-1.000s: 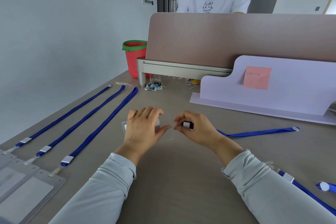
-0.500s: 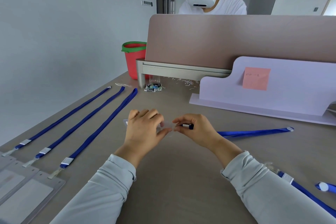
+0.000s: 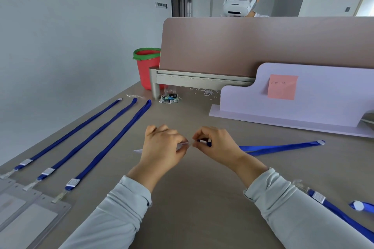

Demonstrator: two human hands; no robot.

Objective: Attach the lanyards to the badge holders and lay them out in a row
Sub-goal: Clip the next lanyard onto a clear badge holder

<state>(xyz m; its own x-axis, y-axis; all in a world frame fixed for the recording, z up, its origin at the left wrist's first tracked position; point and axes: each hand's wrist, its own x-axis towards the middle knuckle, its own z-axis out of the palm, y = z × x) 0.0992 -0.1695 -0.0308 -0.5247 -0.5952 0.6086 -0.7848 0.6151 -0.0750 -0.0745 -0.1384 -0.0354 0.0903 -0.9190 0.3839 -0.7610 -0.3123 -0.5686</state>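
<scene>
My left hand (image 3: 162, 145) grips a clear badge holder (image 3: 138, 150) mid-table; only its left corner and a sliver by my thumb show. My right hand (image 3: 215, 144) pinches the clip end of a blue lanyard (image 3: 283, 146), whose strap trails right across the table. The two hands meet fingertip to fingertip. Three blue lanyards (image 3: 105, 148) lie in a row at the left, each clipped to a clear badge holder (image 3: 30, 222) at the near left corner. Another blue lanyard (image 3: 336, 210) lies by my right sleeve.
A red bucket with a green rim (image 3: 147, 66) stands at the back left beside a desk divider (image 3: 263, 46). A lilac stand (image 3: 303, 103) with a pink sticky note sits at the right. A small packet (image 3: 169, 98) and paper scraps lie near the divider. A person with a headset sits behind it.
My hands have drawn closer together, and the holder has tipped up in my left hand so that less of it shows. The person behind the divider has bent lower.
</scene>
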